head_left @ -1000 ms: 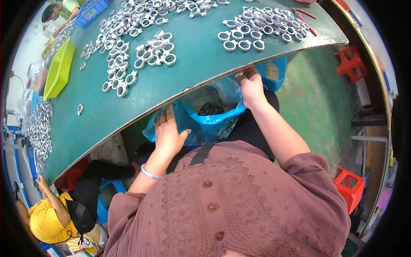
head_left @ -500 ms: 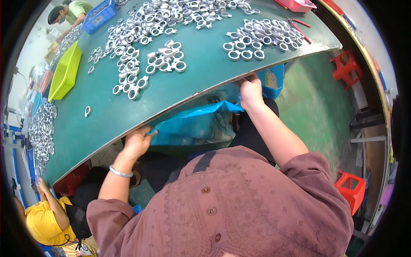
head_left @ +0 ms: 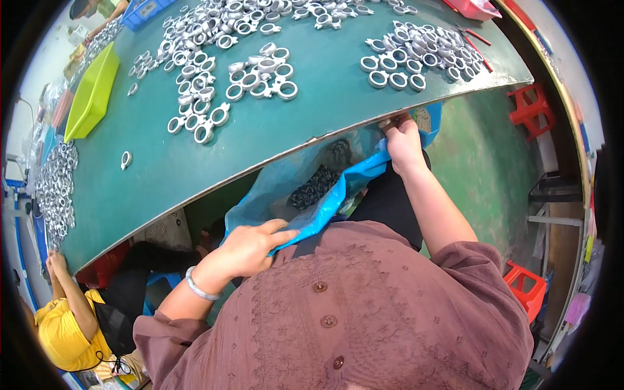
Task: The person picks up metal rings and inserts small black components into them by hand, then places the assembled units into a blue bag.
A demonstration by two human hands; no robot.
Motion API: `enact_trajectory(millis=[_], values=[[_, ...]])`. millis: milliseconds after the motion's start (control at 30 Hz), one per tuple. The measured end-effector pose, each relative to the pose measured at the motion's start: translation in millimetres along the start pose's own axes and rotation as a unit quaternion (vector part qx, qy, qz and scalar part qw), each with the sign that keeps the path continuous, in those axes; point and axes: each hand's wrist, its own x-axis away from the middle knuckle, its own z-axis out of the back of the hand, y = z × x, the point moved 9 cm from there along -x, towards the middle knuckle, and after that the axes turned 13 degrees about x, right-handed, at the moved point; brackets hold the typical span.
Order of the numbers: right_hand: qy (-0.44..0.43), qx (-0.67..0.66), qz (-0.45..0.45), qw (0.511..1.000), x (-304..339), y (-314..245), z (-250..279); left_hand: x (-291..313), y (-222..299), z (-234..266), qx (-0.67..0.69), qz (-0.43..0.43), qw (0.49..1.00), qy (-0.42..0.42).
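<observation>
- Tray point(head_left: 93, 97), yellow-green, on the green table point(head_left: 162, 175).
- Left hand point(head_left: 250, 250), pinching the near rim of a blue bag point(head_left: 333, 200).
- Dark pieces point(head_left: 315, 187) inside this bag, open below the table edge.
- Right hand point(head_left: 404, 146), closed on the bag's right end.

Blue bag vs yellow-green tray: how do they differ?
The blue bag is limp and creased; the yellow-green tray looks stiff and smooth-walled. The bag sits lower, at the table's near edge; the tray, by its left edge. Left hand and right hand touch the bag, not the tray. Both are open-topped.
</observation>
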Motion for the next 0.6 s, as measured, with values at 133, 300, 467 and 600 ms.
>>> enact_trajectory(millis=[133, 300, 467, 600], values=[[-0.032, 0.176, 0.083, 0.980, 9.4, -16.2, 2.3, -11.6, 4.2, -25.7, 0.013, -0.113, 0.992, -0.058], [0.006, 0.392, 0.399, 0.829, 67.9, -96.6, -12.8, -26.3, 1.4, -12.6, 0.178, -0.115, 0.967, -0.141], [-0.204, 0.354, 0.377, 0.831, 96.2, -91.4, -67.2, -81.5, -44.8, -7.1, 0.247, 0.099, 0.960, -0.088], [-0.319, 0.266, 0.214, 0.884, 87.5, -64.7, -90.3, -98.8, -69.5, 15.6, -0.036, 0.238, 0.970, -0.014]])
